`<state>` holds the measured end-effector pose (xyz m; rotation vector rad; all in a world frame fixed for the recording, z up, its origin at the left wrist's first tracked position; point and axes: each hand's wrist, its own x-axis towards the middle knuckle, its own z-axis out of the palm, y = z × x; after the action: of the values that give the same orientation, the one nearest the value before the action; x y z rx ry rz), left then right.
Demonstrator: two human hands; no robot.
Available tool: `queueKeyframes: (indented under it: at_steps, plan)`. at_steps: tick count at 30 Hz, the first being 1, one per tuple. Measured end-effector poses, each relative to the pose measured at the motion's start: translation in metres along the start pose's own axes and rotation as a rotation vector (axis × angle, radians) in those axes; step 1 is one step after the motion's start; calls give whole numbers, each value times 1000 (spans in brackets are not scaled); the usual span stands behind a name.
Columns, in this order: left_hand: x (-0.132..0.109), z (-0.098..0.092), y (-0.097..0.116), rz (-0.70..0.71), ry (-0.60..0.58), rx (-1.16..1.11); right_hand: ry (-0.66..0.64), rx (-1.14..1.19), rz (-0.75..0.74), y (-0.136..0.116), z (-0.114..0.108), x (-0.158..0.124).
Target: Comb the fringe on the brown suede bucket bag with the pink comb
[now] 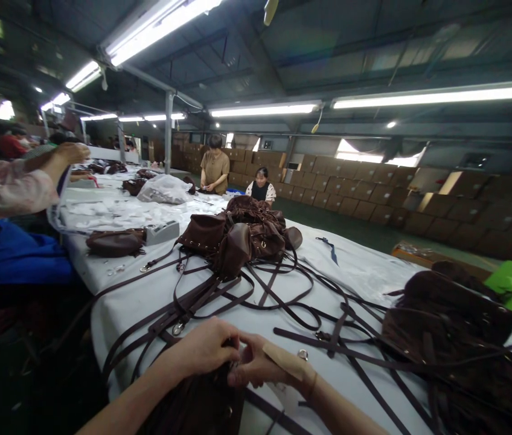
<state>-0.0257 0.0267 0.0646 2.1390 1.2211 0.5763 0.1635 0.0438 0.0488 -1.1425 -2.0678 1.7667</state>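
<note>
A dark brown bag [201,402] lies at the table's near edge, right below my hands. Over its top edge, my left hand [211,347] is closed in a pinch, its fingertips meeting those of the other hand. My right hand [262,365] is closed too, thumb and forefinger curled together, with a tan strip of tape or bandage [285,360] across its back. A small shiny bit shows between the fingers, but what they pinch is mostly hidden. Long brown straps [192,302] with metal clasps spread over the white tabletop [124,314] just beyond.
A heap of brown bags [247,235] sits mid-table, with more bags [446,326] at right. Near a grey device [162,232] lies a brown pouch [118,241]. A co-worker's arm [16,181] reaches in at left; two people stand or sit beyond. Stacked cartons [355,187] line the back.
</note>
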Motion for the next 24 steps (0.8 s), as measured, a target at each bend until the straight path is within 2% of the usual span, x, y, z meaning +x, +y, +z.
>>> queueKeyframes:
  at_steps: [1,3,5,7,10,11,12,15,17,20,24]
  plan:
    - [2,-1,-1,13,-6,13,-70,11,4,1,7,4]
    - [8,-2,-8,20,-16,-12,-116,108,32,10,22,10]
    - [13,-1,-20,7,-5,-66,-87,270,63,22,36,11]
    - [15,1,-33,-46,71,-153,-55,442,69,31,45,8]
    - [5,9,-45,-237,327,-572,-30,698,-13,36,50,0]
    - [-1,13,-46,-283,381,-767,-27,791,-32,35,50,-2]
    - [-9,17,-45,-305,378,-962,-26,868,-41,33,50,-5]
    - [-30,30,-39,-232,123,-1373,-25,959,-51,26,48,-10]
    - [-35,35,-35,-170,2,-1487,31,987,-93,20,45,-13]
    - [-30,41,-27,-135,-8,-1395,99,1015,-50,13,38,-17]
    - [-19,61,-1,-108,-158,-1019,89,1062,87,16,28,-22]
